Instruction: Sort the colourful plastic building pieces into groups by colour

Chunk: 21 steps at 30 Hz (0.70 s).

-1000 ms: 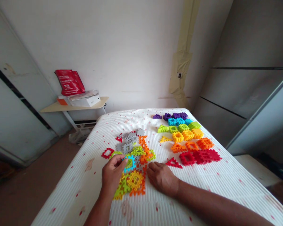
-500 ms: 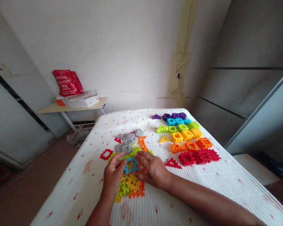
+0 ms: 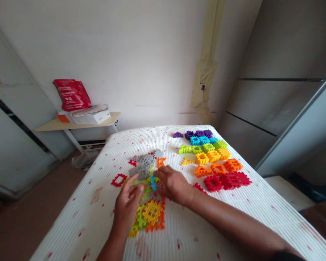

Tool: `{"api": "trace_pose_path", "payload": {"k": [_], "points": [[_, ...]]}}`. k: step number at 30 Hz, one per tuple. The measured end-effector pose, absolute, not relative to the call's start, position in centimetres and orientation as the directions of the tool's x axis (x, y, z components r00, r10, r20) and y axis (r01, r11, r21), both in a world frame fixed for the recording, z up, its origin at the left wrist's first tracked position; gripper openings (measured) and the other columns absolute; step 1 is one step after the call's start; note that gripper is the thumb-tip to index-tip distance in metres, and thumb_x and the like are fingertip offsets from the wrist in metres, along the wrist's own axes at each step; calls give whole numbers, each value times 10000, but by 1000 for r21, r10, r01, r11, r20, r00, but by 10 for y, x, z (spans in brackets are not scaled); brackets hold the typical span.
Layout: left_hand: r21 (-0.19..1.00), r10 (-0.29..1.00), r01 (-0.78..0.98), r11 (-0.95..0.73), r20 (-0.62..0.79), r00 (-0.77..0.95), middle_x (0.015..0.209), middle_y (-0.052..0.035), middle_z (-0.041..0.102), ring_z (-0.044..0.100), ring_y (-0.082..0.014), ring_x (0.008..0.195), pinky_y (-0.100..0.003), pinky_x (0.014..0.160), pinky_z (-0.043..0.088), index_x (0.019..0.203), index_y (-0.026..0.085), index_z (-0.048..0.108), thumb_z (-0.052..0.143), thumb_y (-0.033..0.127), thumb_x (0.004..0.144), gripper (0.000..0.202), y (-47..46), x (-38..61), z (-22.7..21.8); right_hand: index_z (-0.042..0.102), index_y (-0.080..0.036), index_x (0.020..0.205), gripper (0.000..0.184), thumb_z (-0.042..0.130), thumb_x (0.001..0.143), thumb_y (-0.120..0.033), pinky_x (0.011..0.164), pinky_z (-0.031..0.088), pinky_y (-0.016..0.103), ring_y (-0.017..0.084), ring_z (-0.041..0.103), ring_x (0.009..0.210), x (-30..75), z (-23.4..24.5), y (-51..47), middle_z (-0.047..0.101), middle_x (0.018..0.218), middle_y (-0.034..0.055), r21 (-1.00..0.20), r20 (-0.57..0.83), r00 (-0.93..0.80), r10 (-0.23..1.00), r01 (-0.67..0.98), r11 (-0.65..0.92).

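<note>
My right hand (image 3: 177, 186) is closed around the edge of a blue square building tile (image 3: 153, 183) with a notched rim, held over the mixed pile. To its left, my left hand (image 3: 127, 203) is apart from the tile, fingers spread and holding nothing. Under and between the hands lie green interlocking tiles (image 3: 144, 195), partly hidden. A yellow lattice tile (image 3: 152, 211) rests on top of green and orange tiles at the pile's near end. Grey tiles (image 3: 145, 163) are heaped at the far end, and an orange tile (image 3: 161, 161) lies just beyond my right hand.
On the right, tiles stand in rows by colour: purple (image 3: 199, 134), blue (image 3: 203, 140), green (image 3: 208, 147), yellow (image 3: 213, 156), orange (image 3: 233, 165) and red (image 3: 230, 181). A red square frame (image 3: 118, 180) lies left of the pile. A side table (image 3: 50, 125) stands by the wall.
My left hand has come away from the blue tile and its fingers have spread. The blue tile, now in my right hand alone, has shifted slightly right and away from me.
</note>
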<state>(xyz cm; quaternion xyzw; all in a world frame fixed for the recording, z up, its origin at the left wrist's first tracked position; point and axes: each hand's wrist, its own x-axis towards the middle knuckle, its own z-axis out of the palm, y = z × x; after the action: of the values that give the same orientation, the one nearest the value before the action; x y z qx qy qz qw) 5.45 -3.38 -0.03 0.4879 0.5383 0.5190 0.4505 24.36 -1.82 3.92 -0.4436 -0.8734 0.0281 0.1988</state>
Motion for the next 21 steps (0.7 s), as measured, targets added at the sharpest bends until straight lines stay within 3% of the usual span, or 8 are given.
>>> {"api": "trace_pose_path", "payload": {"k": [2, 6, 8, 13, 21], "points": [[996, 979, 82, -30, 46, -198, 844, -50, 674, 604, -149, 685, -229, 575, 468, 1200, 170, 508, 642, 467, 688, 606, -30, 46, -2, 531, -161, 1168, 427, 629, 760, -239, 842, 452, 300, 212, 522, 1048, 273, 52, 6, 576, 1156, 101, -199, 331, -453, 828, 824, 531], [993, 936, 120, -19, 60, -347, 847, -52, 687, 606, -158, 721, -217, 568, 448, 1103, 171, 588, 647, 468, 677, 523, -23, 29, -4, 547, -182, 1207, 438, 616, 788, -291, 858, 429, 268, 211, 531, 1077, 350, 74, 69, 590, 1181, 95, -59, 261, -114, 958, 989, 134], [992, 922, 124, -10, 57, -383, 852, -55, 692, 607, -164, 727, -218, 559, 443, 1070, 167, 610, 654, 468, 662, 509, -20, 25, -4, 573, -174, 1188, 426, 621, 778, -278, 844, 431, 274, 225, 556, 1048, 384, 77, 96, 613, 1152, 107, -31, 229, -40, 973, 998, 48], [990, 909, 140, 31, 30, -416, 847, -67, 699, 610, -177, 714, -243, 568, 462, 1006, 148, 641, 663, 478, 620, 508, -17, 23, -3, 599, -215, 1172, 444, 648, 737, -286, 788, 443, 265, 220, 588, 1009, 430, 66, 136, 632, 1148, 81, 16, 141, 46, 989, 999, -49], [983, 889, 176, 57, 31, -457, 858, -58, 706, 622, -181, 715, -244, 562, 476, 971, 165, 657, 650, 460, 614, 463, -16, 18, -1, 607, -252, 1169, 445, 650, 727, -286, 756, 441, 261, 218, 603, 985, 441, 52, 157, 643, 1138, 62, 44, 63, 40, 997, 998, -43]]}}
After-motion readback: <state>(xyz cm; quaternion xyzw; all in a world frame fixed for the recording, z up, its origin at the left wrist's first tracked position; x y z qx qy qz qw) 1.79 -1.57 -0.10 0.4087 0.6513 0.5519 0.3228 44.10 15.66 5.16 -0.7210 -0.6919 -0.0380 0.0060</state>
